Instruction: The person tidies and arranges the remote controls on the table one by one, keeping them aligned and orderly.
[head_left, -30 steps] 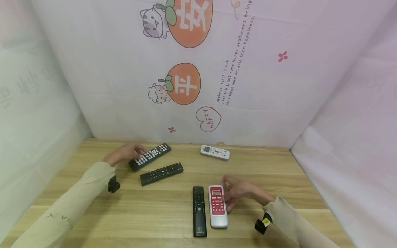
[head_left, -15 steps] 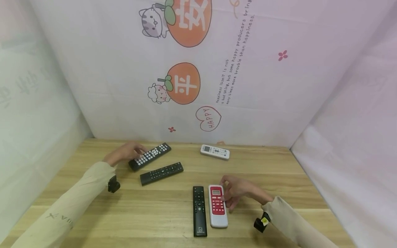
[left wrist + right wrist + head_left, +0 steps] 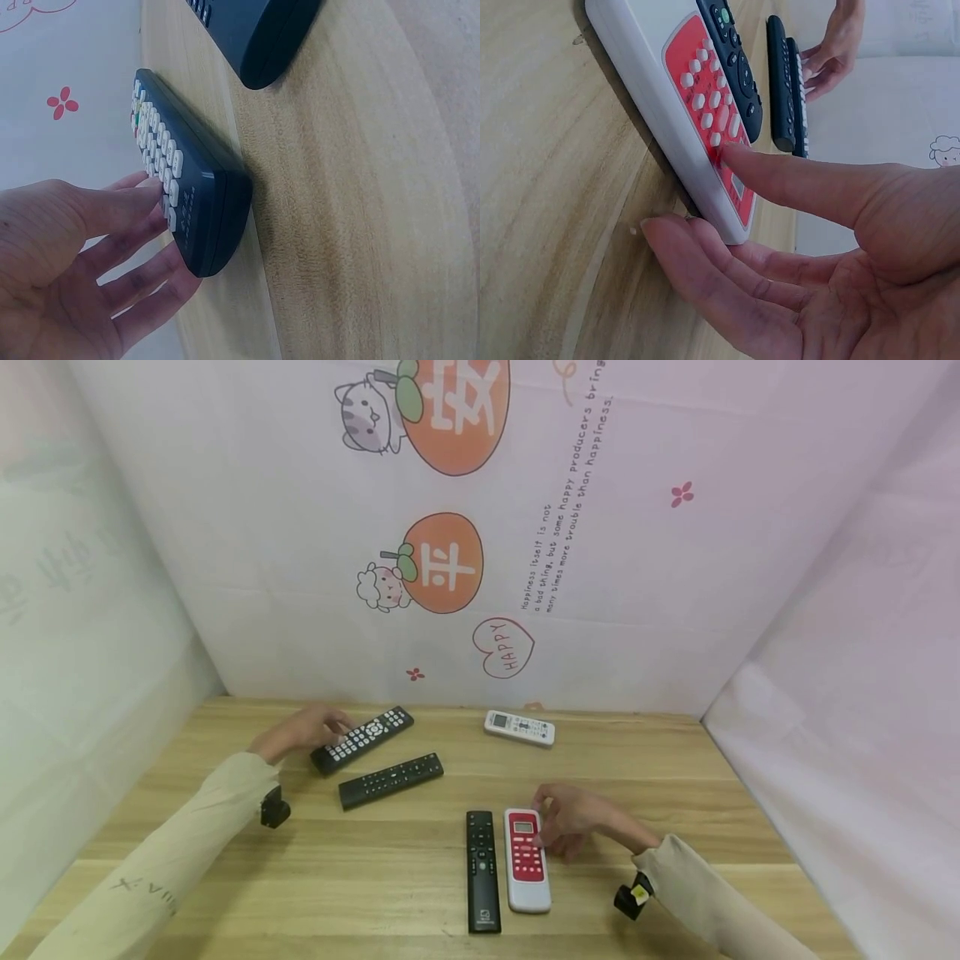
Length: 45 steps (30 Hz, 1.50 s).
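Note:
At the back left of the table, my left hand holds a black remote control with white keys. In the left wrist view its thumb lies on the keys, and the fingers reach around the edge. My right hand is at the right edge of a white remote control with a red face. Its thumb touches the red face, with fingers at the side and top end; their undersides are partly hidden. Both remotes lie on the table.
A second black remote lies just in front of the left one. Another black remote stands lengthwise beside the red-faced one. Near the back wall lies a small white remote. Pale cloth walls enclose the wooden table.
The lower fingers of my right hand have drawn back slightly from the red-faced remote's side. My left hand and all the remotes have stayed in place.

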{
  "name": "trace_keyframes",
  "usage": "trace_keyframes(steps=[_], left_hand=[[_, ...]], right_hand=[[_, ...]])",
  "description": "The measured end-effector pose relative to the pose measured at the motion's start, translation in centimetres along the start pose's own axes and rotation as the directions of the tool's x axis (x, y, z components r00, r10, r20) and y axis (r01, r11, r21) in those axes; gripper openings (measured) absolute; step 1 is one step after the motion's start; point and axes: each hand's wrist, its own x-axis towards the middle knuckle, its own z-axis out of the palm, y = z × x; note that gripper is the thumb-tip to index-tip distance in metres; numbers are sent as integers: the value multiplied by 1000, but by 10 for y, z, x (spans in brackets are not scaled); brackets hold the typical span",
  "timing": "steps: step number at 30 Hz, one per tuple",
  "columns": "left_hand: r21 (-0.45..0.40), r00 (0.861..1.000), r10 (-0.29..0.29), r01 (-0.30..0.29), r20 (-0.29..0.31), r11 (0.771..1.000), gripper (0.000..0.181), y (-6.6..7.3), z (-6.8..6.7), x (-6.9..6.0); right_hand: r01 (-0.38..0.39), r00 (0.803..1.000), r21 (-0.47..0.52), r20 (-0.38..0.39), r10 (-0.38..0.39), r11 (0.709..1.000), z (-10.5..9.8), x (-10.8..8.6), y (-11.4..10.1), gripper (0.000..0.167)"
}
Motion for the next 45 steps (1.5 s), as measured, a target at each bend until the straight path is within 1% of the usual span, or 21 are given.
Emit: trace_keyframes(steps=[5, 9, 12, 18, 21, 25, 29, 32, 38, 41, 45], left_hand=[[-10, 1000, -13, 13, 0, 1000, 36, 0, 1, -1], [-9, 1000, 0, 0, -4, 1000, 36, -1, 1, -1], [-14, 1000, -4, 4, -6, 1000, 36, -1, 1, -1], [-23, 999, -39, 39, -1, 999, 37, -2, 1, 0], [-36, 999, -49, 49, 6, 998, 37, -1, 2, 3], [-33, 998, -53, 54, 17, 998, 37, 3, 2, 8], [-24, 998, -66, 66, 16, 997, 38, 4, -1, 7], [-21, 998, -62, 62, 13, 998, 41, 4, -3, 5], [-23, 997, -75, 76, 18, 997, 42, 5, -3, 3], [-24, 997, -79, 80, 20, 997, 41, 6, -2, 2], [-30, 997, -80, 81, 18, 996, 42, 6, -3, 2]], right_hand=[[15, 1000, -8, -12, -15, 1000, 0, 0, 1, 39], [14, 1000, -23, -26, -15, 1000, -1, 0, 0, 36], [10, 999, -37, -37, -11, 999, -1, 1, -1, 34], [18, 999, -52, -37, -20, 998, -3, 2, -3, 28], [21, 998, -79, -63, -26, 997, -5, 1, -3, 24], [18, 995, -111, -97, -29, 994, -6, 1, -3, 18], [50, 993, -120, -104, -62, 992, -8, 5, -3, 14], [70, 988, -123, -131, -86, 990, -11, 10, -2, 10], [92, 979, -105, -171, -109, 990, -20, 17, 1, 8], [129, 968, -105, -203, -148, 986, -23, 21, 4, 8], [157, 954, -82, -244, -173, 984, -27, 27, 8, 8]])
